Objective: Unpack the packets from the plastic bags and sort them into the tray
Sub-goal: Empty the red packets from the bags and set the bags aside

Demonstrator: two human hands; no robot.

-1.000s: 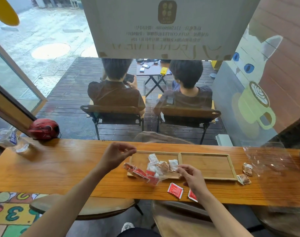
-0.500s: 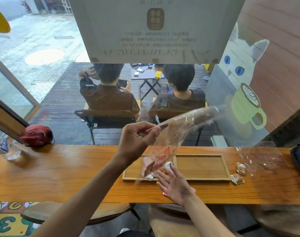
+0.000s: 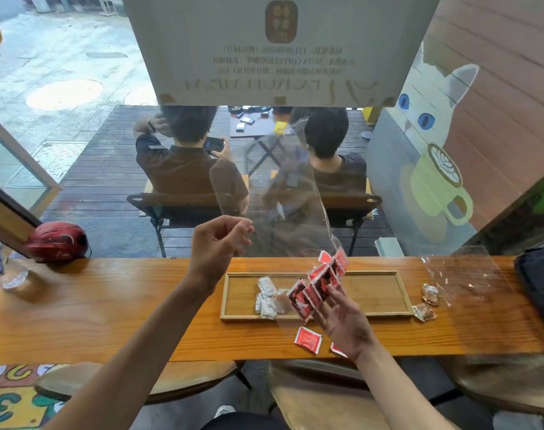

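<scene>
Above the tray (image 3: 400,293) at frame centre, my left hand (image 3: 216,243) pinches the flimsy, slippery bag (image 3: 273,193) by its corner while my right hand (image 3: 345,321), fingers spread, catches feather-light red packets (image 3: 318,285).

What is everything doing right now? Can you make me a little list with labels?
left hand: raised above the counter, pinching a corner of the clear plastic bag
right hand: palm up under the red packets spilling from the bag, fingers straight
wooden tray: on the counter, white packets in its left compartment
loose red packet: on the counter in front of the tray
brown packets: on the counter right of the tray
second clear bag: lying at the right
red helmet: far left
</scene>
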